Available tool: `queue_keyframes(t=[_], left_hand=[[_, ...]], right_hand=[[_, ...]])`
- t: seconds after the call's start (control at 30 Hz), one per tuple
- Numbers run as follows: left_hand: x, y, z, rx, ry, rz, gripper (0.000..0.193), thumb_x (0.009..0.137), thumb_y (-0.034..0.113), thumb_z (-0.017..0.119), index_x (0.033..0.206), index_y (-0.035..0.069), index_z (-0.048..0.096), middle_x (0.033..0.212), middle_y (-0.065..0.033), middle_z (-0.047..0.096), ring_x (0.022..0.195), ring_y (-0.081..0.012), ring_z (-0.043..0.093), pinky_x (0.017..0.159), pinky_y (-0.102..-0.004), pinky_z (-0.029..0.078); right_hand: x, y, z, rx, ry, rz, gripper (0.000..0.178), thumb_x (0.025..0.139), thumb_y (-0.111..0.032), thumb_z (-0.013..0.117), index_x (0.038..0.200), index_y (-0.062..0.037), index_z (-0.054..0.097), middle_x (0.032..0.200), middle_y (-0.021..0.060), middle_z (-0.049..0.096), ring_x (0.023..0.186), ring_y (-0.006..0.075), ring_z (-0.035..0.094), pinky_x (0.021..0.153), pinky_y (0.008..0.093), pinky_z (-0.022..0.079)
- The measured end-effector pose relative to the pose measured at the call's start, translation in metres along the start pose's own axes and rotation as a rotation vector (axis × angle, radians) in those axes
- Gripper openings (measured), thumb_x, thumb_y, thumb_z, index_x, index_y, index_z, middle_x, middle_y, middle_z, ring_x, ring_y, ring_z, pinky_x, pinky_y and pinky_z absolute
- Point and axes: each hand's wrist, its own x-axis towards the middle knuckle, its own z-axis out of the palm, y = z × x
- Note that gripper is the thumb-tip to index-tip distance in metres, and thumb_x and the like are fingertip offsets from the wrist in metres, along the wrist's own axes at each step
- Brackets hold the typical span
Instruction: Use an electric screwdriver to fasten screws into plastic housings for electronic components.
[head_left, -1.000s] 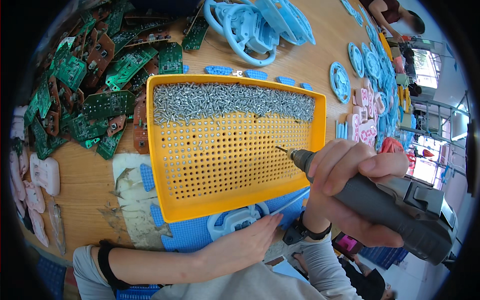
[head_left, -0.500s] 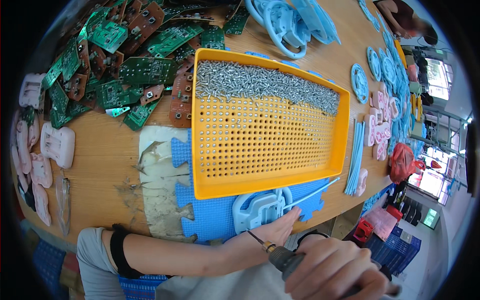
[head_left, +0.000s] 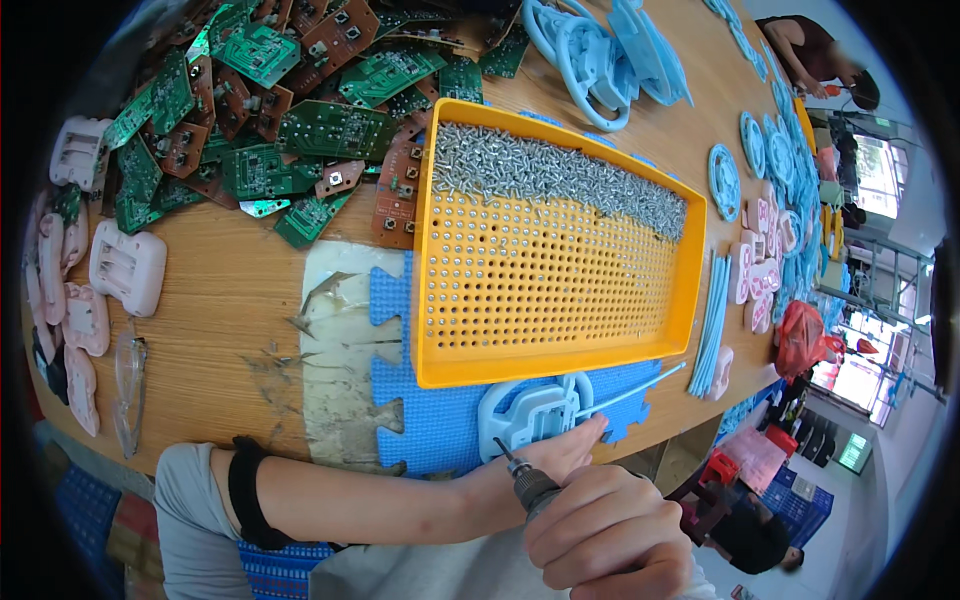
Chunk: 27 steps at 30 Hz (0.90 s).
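The right hand [head_left: 608,535] has its grip clamped round a power screwdriver [head_left: 533,484], bit angled toward the pale-blue wheel casing [head_left: 535,414] on the foam mat [head_left: 430,425], which the left hand [head_left: 565,454], whose grip I can't tell, seemingly steadies, the screw tray [head_left: 560,371] handily just beyond.

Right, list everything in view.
Perforated rectangular plastic tray: one, yellow, centre
Small metal screws: countless, silver, in tray
Circuit boards: many, green and brown, upper left
Plastic steering-wheel housings: many, light blue, below tray, top, right
Rounded plastic shells: many, pink, left and right
Thin straight rods: several, light blue, right
Jigsaw-edged foam mat: one, blue, under tray
Wooden table: one, brown, beneath
Plastic bag: one, red, right
Other people: two, dark-clothed, right
Electric screwdriver: one, dark grey, lower centre
Left hand: one, bare, beside housing
Right hand: one, bare, around screwdriver
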Motion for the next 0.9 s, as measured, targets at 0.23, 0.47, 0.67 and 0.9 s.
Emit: queue_keyframes(t=[0.23,0.47,0.67,0.9], left_hand=[[-0.007,0.001,0.005,-0.293,-0.003,-0.096,0.042,0.093,0.009,0.040,0.128,-0.012,0.049,0.127,-0.0190,0.054,0.125,-0.0310,0.046,0.113,-0.0366,0.030],[0.002,0.001,0.000,-0.364,-0.105,-0.027,0.039,0.098,0.013,0.037,0.128,-0.010,0.048,0.133,-0.0192,0.051,0.128,-0.0296,0.044,0.114,-0.0368,0.029],[0.013,-0.021,-0.034,0.088,-0.374,0.317,0.043,0.090,0.018,0.045,0.125,-0.006,0.053,0.134,-0.0230,0.051,0.129,-0.0311,0.047,0.113,-0.0389,0.031],[0.014,-0.022,-0.032,-0.013,-0.355,0.251,0.043,0.089,0.019,0.046,0.125,-0.002,0.056,0.139,-0.0218,0.049,0.131,-0.0310,0.046,0.111,-0.0379,0.031]], right_hand=[[-0.003,0.019,-0.013,0.089,-0.089,-0.124,0.005,0.085,0.002,0.055,0.082,0.0037,0.052,0.058,0.0099,0.051,0.044,0.0188,0.049,0.040,0.0297,0.038],[0.013,0.000,-0.021,0.207,-0.115,-0.160,0.016,0.086,-0.001,0.055,0.071,0.0031,0.056,0.057,0.0090,0.051,0.041,0.0170,0.046,0.038,0.0266,0.035],[0.011,-0.045,-0.090,-0.221,0.020,-0.057,0.040,0.093,-0.034,0.061,0.101,-0.0004,0.040,0.063,0.0161,0.058,0.051,0.0278,0.060,0.045,0.0401,0.052],[-0.003,-0.013,-0.122,-0.378,0.365,-0.149,0.076,0.081,-0.073,0.053,0.105,-0.0016,0.043,0.062,0.0073,0.051,0.048,0.0180,0.051,0.044,0.0304,0.044]])
